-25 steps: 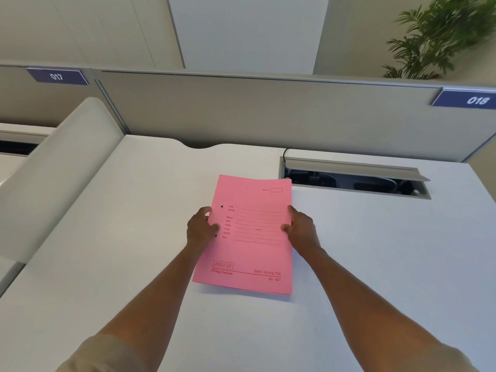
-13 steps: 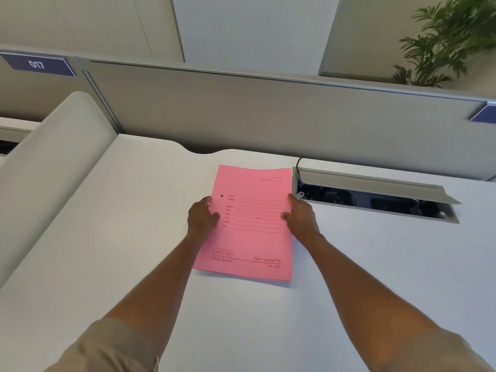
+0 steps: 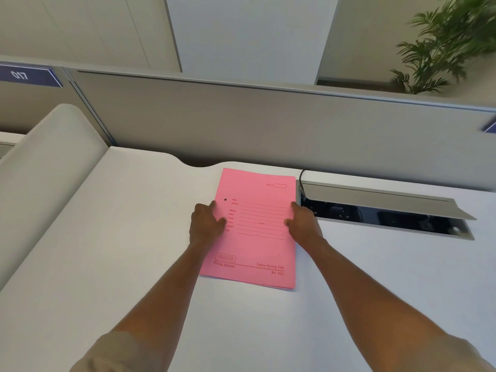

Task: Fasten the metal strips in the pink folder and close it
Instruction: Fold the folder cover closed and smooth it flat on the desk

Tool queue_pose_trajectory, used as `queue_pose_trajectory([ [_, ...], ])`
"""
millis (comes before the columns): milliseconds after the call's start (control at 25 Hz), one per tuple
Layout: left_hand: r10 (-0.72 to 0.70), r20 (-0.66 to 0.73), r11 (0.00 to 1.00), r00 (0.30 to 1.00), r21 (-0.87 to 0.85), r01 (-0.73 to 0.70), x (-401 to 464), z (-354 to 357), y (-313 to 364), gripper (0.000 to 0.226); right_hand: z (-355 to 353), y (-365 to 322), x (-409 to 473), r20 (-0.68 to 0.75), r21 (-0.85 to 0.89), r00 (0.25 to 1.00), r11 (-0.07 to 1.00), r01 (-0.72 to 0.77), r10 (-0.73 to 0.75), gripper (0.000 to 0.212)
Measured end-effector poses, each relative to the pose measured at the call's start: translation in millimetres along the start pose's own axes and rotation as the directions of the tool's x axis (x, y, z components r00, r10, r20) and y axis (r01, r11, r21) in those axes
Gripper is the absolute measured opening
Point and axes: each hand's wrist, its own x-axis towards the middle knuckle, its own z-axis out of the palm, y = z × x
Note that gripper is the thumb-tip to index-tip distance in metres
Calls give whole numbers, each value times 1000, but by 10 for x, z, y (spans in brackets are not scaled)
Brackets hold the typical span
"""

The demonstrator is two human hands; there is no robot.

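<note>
pink folder lies closed and flat on the white desk, front cover up, printed lines and a small dark hole showing near its left edge. left hand rests at the left edge, fingers curled, thumb pressed onto the cover. right hand sits at the right edge, fingers bent, thumb on the cover. cannot tell whether either hand truly pinches the edge. open cable tray just right of the folder. grey partition behind.
</note>
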Motion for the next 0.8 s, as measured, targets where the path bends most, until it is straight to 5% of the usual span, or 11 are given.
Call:
queue_pose_trajectory([
  [360, 33, -25, 994, 999, 108, -30, -44, 35, 10, 59, 78, 1, -54, 2, -119, 1000, 993, -25, 26, 41],
  [520, 239, -147, 945, 960, 263, -195, -125, 90, 98, 58, 95, -125, -102, -165, -62, 986, 998, 24, -34, 35],
  [640, 374, -49, 896, 926, 275, -347, -162, 200, 222, 60, 161, -248, -126, -206, -48, 971, 993, 111, -118, 39],
  [800, 425, 69, 844, 902, 330, -423, -151, 333, 326, 62, 307, -326, -131, -76, -70, 987, 989, 134, -139, 66],
])
